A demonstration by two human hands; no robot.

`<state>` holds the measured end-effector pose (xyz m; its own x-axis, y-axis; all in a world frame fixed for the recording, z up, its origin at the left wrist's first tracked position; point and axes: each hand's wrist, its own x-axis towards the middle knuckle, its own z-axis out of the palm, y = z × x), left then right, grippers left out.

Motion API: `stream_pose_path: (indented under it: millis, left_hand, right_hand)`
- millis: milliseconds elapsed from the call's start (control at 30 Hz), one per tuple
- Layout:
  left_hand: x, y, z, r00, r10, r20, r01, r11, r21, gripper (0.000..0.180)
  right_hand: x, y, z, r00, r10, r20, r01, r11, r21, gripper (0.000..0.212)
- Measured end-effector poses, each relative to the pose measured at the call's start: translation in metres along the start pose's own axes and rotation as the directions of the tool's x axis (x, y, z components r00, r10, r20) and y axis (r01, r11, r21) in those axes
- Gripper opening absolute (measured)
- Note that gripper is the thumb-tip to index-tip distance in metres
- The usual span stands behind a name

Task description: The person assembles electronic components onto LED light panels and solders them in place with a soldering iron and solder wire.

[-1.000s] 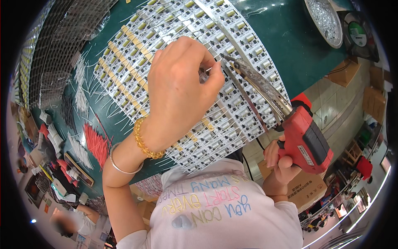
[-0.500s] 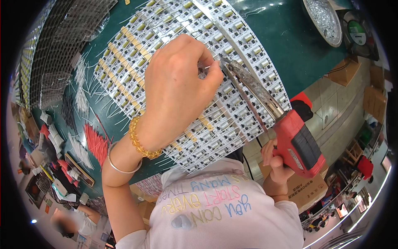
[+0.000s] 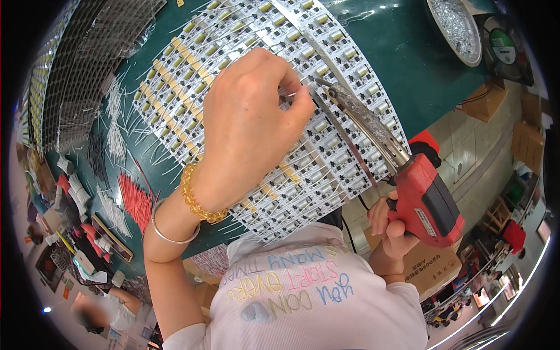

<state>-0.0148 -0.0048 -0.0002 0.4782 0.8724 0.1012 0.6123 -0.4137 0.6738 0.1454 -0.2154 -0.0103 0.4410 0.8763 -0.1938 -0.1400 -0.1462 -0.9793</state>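
A large sheet of small white circuit boards (image 3: 318,125) lies on the green tabletop, each board carrying a yellowish cylindrical part. Over its middle is my left hand (image 3: 256,111), thumb and forefinger pinched together close to the boards. Whatever sits between those fingertips is hidden or too small to name. In my right hand (image 3: 392,230) is a red and black soldering gun (image 3: 429,201), held by its handle. Its long metal barrel points up and left, with the tip just right of my left fingertips. Thin white wires (image 3: 251,219) stick out from many boards along the sheet's near edge.
Bundles of red wires (image 3: 134,198), white wires (image 3: 115,131) and black wires (image 3: 96,157) lie left of the sheet. Metal strips (image 3: 344,137) run across the boards. At the back right stand an oval tray of clear bits (image 3: 458,29) and a black spool (image 3: 504,46).
The soldering gun has shifted slightly right, its tip drawing a little away from my left fingertips. My left hand stays in place over the boards.
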Motion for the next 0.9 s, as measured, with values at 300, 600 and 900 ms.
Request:
stream_pose_path:
  millis: [300,600,900]
  left_hand:
    - [0.004,0.002,0.000,1.000,-0.012,0.024,0.011,0.999,0.031,0.012]
    - [0.006,0.003,-0.003,0.998,-0.029,0.049,0.026,0.998,0.057,0.012]
    - [0.008,0.006,-0.005,0.997,-0.050,0.066,0.044,0.995,0.084,0.013]
  right_hand:
    - [0.002,0.000,0.000,0.999,0.034,0.013,-0.034,0.999,-0.030,0.068]
    - [0.002,-0.005,0.005,0.998,0.056,0.011,-0.054,0.992,-0.113,0.070]
    - [0.004,-0.011,0.008,1.000,0.006,-0.012,-0.007,0.996,-0.087,0.070]
